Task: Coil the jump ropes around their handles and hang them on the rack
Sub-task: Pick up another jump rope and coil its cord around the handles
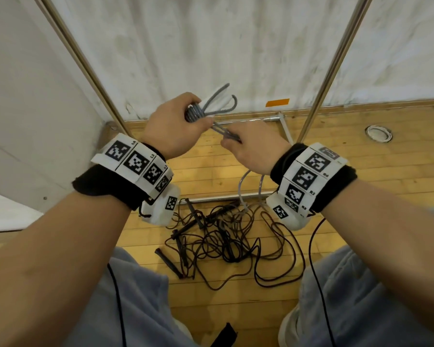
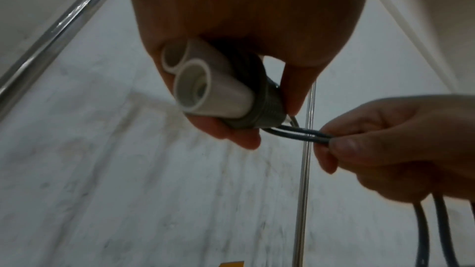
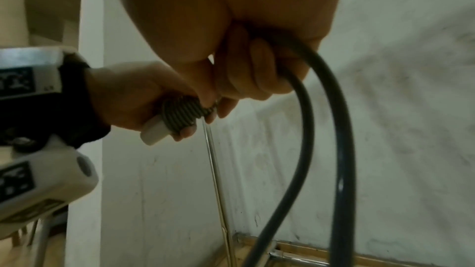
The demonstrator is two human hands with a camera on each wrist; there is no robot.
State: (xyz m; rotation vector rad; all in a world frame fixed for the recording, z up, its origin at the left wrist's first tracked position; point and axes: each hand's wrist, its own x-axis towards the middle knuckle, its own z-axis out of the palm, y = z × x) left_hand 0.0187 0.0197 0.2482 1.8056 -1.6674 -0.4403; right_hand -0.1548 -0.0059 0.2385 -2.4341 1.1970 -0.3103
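Though half-coiled, rope (image 1: 224, 132) btwn both hands (image 1: 172, 126)

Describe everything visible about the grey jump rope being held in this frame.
The grey jump rope has two white, hollow-ended plastic-looking handles held side by side, with smooth grey cord wound around them in tight turns. The left hand grips this bundle, held up in the air. The right hand pinches a doubled strand leading off the coil, and the remaining cord trails down from that hand toward the wooden floor. Two loops stick out past the left hand.
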